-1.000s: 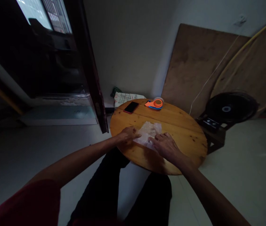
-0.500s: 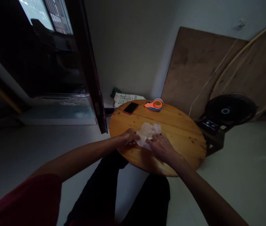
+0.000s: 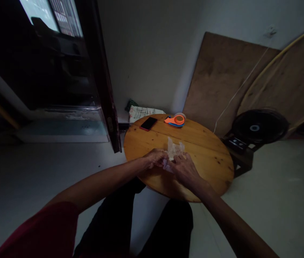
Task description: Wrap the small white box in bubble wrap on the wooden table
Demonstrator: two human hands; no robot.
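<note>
Currently, the person's left grip (image 3: 155, 158) is holding the near left part of a crumpled, translucent plastic wrap (image 3: 174, 148), its fingers curling tightly inward. The right grip (image 3: 185, 167) is also holding the plastic wrap, thumb and fingers bending narrowly over its right side; the fingertip contact is partly hiding from view. The plastic wrap is sitting between the two grips, above the round wooden bench (image 3: 208, 150), its loose part rising just beyond them. Beyond the left grip, near the far edge, a red-edged phone (image 3: 149, 123) is lying flat. Beyond the right grip, an orange and blue tape dispenser (image 3: 173, 121) is resting. Well to the right of the right grip, a round black appliance (image 3: 261, 125) is standing beside the bench.
</note>
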